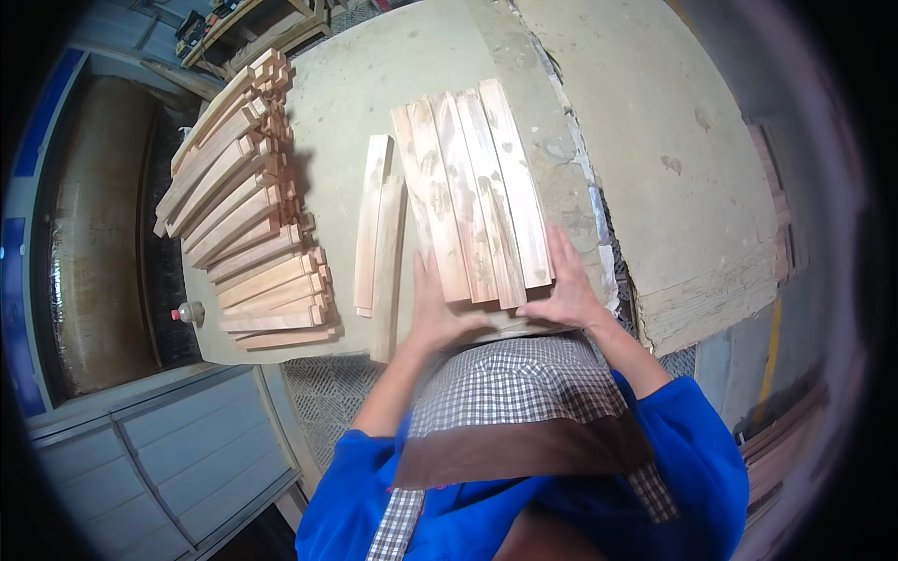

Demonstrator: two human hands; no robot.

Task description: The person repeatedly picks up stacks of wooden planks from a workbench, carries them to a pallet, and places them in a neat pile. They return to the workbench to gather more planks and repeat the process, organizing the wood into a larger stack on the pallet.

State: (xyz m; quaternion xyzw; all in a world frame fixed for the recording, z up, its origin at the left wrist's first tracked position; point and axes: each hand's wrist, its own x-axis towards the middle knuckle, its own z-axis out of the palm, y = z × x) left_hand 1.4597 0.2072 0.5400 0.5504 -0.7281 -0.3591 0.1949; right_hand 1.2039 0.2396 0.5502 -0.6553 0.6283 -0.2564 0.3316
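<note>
Several wooden boards point(484, 189) lie side by side on the table before me, their near ends uneven. Knots and darker streaks mark their faces. My left hand point(436, 308), slightly blurred, is at their near left corner, fingers pointing along the side and thumb spread toward the near ends. At the opposite corner, my right hand point(572, 287) has its fingers along the right edge and its thumb by a board's near end. Both hands are spread, without a visible grip around any board. Left of the group lie two narrow wooden strips point(389, 259), partly overlapping.
A large stack of wooden pieces with notched ends point(259, 210) fills the table's left side. Beside it stands a small bottle with a red cap point(188, 313). A big metal roller point(105, 231) is at far left. A broken-edged gap point(603, 210) divides the worn tabletop point(337, 91).
</note>
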